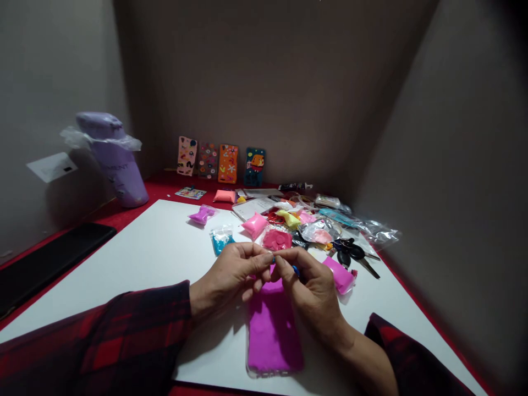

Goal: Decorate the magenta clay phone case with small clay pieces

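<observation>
My left hand [241,269] and my right hand [311,289] meet fingertip to fingertip, both closed in a pinch. A tiny bit of blue clay shows between the tips, and more blue clay [296,270] peeks out under my right fingers. Below them lies a phone case [275,335] with a clear edge, covered in a smooth magenta layer. Its upper end is hidden by my hands. Close by are a bag of teal clay [221,240], a bag of crimson clay [277,240] and a bag of pink clay [339,275].
Scissors [355,253] lie right of a heap of clay packets. Several decorated phone cases [228,164] lean against the back wall. A purple tumbler [117,165] stands at left, near a black phone-like slab [53,261]. A white board [173,258] covers the red table.
</observation>
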`<state>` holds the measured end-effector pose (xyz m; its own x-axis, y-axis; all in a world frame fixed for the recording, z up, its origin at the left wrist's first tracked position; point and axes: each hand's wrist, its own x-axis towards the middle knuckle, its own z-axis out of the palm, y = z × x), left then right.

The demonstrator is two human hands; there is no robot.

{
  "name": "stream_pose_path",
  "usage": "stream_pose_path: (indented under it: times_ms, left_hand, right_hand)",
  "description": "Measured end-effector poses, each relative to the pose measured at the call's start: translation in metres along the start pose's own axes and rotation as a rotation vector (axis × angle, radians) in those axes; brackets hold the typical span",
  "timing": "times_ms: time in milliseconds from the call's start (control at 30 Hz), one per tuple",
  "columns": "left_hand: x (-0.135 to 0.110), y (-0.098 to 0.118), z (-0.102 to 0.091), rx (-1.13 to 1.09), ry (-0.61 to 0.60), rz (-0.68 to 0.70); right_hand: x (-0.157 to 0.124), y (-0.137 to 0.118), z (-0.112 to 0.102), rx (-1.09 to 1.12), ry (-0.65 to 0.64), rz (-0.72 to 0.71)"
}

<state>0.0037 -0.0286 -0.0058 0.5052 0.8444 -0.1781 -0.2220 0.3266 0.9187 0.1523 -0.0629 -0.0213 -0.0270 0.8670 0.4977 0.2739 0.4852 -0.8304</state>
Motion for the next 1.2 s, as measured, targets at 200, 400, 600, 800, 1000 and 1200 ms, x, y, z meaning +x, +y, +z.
stream_pose_path:
  times_ms: [200,400,600,800,1000,1200]
  left_hand:
    - [0.0009,-0.0025,-0.0032,-0.005,-0.014,0.01]
    - [0.0002,-0.003,-0.0034,-0.018,-0.023,0.006]
    - [-0.0004,-0.003,-0.0033,-0.023,-0.022,-0.005]
    - [-0.0004,-0.0042,-0.004,-0.028,-0.048,0.016]
    - [-0.0007,-0.0004,-0.0004,-0.018,-0.031,0.037]
    - [0.0,-0.0011,-0.0005,-0.037,0.013,0.024]
  right_hand:
    - [-0.0005,-0.0007,0.0006,-0.019,-0.004,0.02]
    - [-0.0006,-0.001,0.0005,-0.018,-0.019,0.028]
    - [-0.0012,-0.0008,0.0003,-0.029,-0.013,0.029]
    - [-0.0009,0.0005,-0.0002,-0.077,0.024,-0.018]
    - [-0.0039,0.0058,0.0001,-0.176,0.027,-0.137]
    - [-0.0042,0.0084,-0.0006,-0.245,0.055,-0.165]
